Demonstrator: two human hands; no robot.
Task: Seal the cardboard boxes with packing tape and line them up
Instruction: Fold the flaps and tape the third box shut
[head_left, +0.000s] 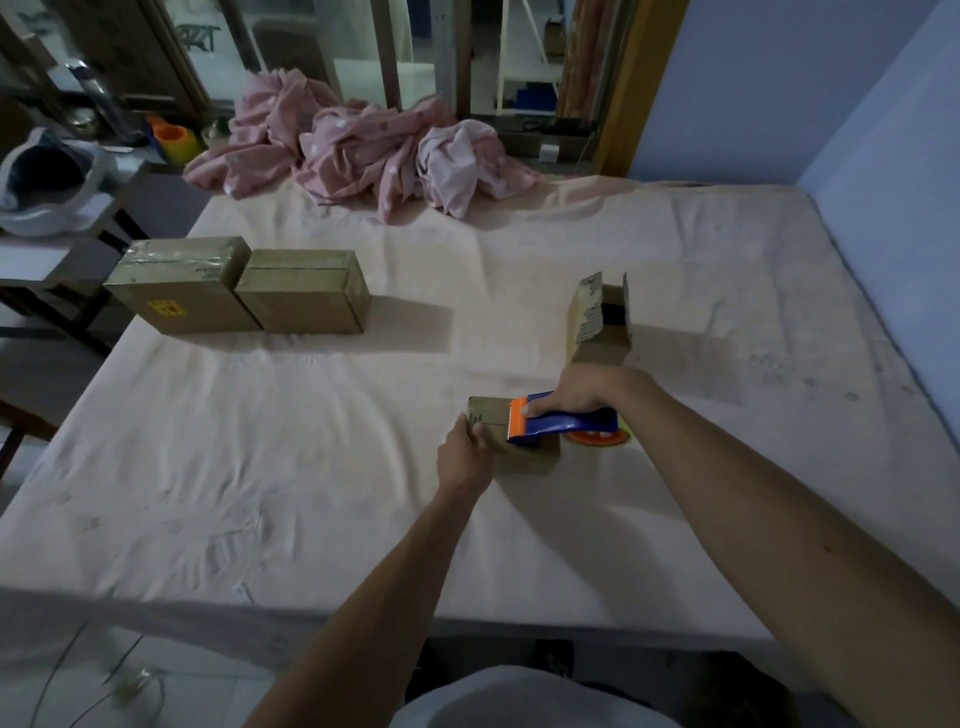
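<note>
A person stood at a bed (311, 519) covered with a pale pink sheet and ran a blue-and-orange tape dispenser (561, 422) across a small cardboard box (519, 452) that lay near the mattress's front edge. The right hand (582, 389) was clenched around the dispenser's handle, its toothed orange end pointing left over the box top; the left hand (462, 460) gripped the box's left end, fingers (475, 434) curled over the edge. The box looked light and fairly stiff, likely to slide on the soft sheet unless braced at its end. Its long axis appeared to run left to right, in line with the dispenser. Two sealed boxes (244, 291) stood touching, side by side, at far left; an open box (600, 322) waited just behind the hands.
</note>
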